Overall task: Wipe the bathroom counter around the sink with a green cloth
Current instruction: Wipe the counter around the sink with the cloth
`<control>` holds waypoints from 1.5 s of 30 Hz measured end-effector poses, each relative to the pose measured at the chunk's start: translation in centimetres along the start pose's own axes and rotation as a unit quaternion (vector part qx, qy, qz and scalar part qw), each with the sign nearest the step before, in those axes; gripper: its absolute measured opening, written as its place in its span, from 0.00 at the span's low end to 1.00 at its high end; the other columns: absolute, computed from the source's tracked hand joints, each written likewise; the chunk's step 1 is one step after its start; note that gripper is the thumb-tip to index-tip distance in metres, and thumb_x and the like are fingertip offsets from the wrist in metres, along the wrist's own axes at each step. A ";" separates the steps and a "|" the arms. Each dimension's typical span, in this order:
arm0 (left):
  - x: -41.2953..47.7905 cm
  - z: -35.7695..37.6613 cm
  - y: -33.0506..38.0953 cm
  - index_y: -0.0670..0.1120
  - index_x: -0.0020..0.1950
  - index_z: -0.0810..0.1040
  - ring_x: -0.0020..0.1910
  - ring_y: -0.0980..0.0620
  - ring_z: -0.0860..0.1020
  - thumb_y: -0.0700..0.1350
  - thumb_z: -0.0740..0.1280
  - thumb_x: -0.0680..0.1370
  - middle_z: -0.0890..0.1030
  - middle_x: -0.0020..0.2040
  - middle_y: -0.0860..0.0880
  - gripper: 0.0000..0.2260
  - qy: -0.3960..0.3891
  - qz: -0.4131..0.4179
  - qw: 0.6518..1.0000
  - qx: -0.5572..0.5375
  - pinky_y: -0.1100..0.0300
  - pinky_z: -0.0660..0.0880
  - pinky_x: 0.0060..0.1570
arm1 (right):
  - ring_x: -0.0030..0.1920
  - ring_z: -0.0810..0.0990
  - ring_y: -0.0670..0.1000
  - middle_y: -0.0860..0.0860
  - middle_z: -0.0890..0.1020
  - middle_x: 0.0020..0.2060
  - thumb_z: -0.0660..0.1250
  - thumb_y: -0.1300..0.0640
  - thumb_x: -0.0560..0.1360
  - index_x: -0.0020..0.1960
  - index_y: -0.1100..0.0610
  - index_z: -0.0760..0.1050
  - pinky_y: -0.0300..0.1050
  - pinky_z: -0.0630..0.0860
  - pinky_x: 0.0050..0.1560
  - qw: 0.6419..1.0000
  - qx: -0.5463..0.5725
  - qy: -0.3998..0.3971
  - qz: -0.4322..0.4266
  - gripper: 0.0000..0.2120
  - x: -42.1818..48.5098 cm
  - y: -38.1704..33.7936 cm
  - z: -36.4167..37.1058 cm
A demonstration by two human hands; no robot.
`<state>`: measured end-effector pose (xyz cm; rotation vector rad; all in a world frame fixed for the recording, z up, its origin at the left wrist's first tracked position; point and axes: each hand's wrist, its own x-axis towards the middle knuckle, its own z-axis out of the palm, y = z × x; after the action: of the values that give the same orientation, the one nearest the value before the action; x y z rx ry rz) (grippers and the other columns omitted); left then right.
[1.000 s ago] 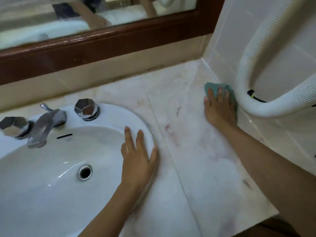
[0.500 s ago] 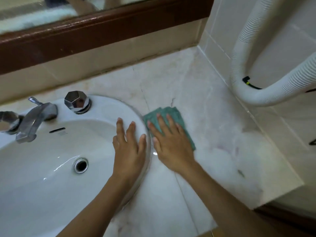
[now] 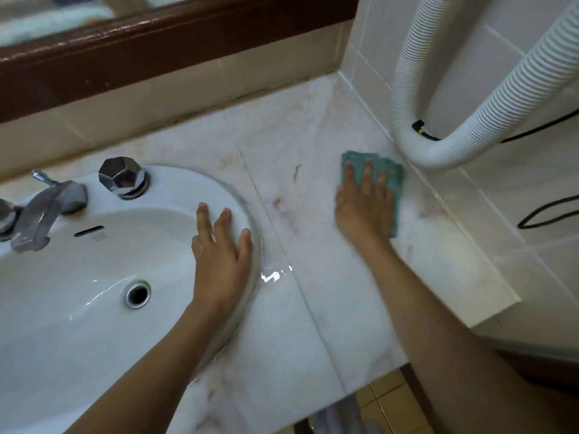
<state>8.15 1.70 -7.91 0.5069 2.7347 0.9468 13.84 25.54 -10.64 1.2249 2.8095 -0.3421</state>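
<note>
Pressing flat on the green cloth (image 3: 395,195), the right hand (image 3: 363,208) lies at the far right of the table (image 3: 313,324), close to the tiled side wall (image 3: 488,195). Its grip is slack: the fingers are straight and spread over the fabric, not curled round it. Motion blur smears this hand and its forearm, so the thumb is hard to make out. The palm hides most of the cloth. Only its far edge and right edge show, and the far edge looks layered, as if folded.

A white ribbed hose (image 3: 404,89) loops down the wall just beyond the cloth; whether the two touch cannot be told.

The left hand (image 3: 222,255) rests on the right rim of the sink (image 3: 175,183) with its fingers straight, holding nothing. The basin is cut off at the left and near edges of the view. A chrome faucet (image 3: 47,208) stands at its far side with one faceted knob (image 3: 122,175) whole, while the other knob (image 3: 4,219) is clipped by the frame.

A glint of water (image 3: 272,274) sits on the table just right of the rim. A black cable (image 3: 539,211) on the wall runs out of view. The mirror frame (image 3: 156,42) crosses the far edge.
</note>
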 end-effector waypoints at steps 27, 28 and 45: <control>0.7 0.6 -1.5 0.49 0.73 0.63 0.67 0.34 0.68 0.58 0.57 0.80 0.49 0.79 0.52 0.24 0.021 0.023 0.998 0.057 0.43 0.65 0.67 | 0.78 0.44 0.57 0.52 0.49 0.79 0.47 0.44 0.80 0.78 0.47 0.51 0.57 0.50 0.75 0.977 0.015 -0.033 -0.211 0.27 -18.6 -0.1 2.0; 0.6 0.6 -1.6 0.49 0.73 0.63 0.67 0.34 0.69 0.58 0.57 0.80 0.49 0.79 0.52 0.24 0.024 0.024 0.998 0.059 0.43 0.65 0.66 | 0.78 0.44 0.55 0.50 0.49 0.79 0.49 0.44 0.80 0.78 0.45 0.51 0.55 0.48 0.75 0.967 0.015 -0.044 -0.250 0.27 -20.1 1.8 1.7; -3.0 -0.3 -0.9 0.56 0.72 0.65 0.64 0.42 0.74 0.56 0.54 0.81 0.47 0.79 0.57 0.19 0.002 0.001 0.999 0.032 0.50 0.68 0.56 | 0.77 0.43 0.59 0.53 0.48 0.79 0.44 0.44 0.82 0.79 0.48 0.47 0.56 0.45 0.74 0.998 0.004 -0.020 -0.058 0.26 -7.9 1.4 0.1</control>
<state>10.61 -0.27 -7.98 0.5183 2.7771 0.8641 20.23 20.75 -9.87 1.0471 2.8535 -0.3802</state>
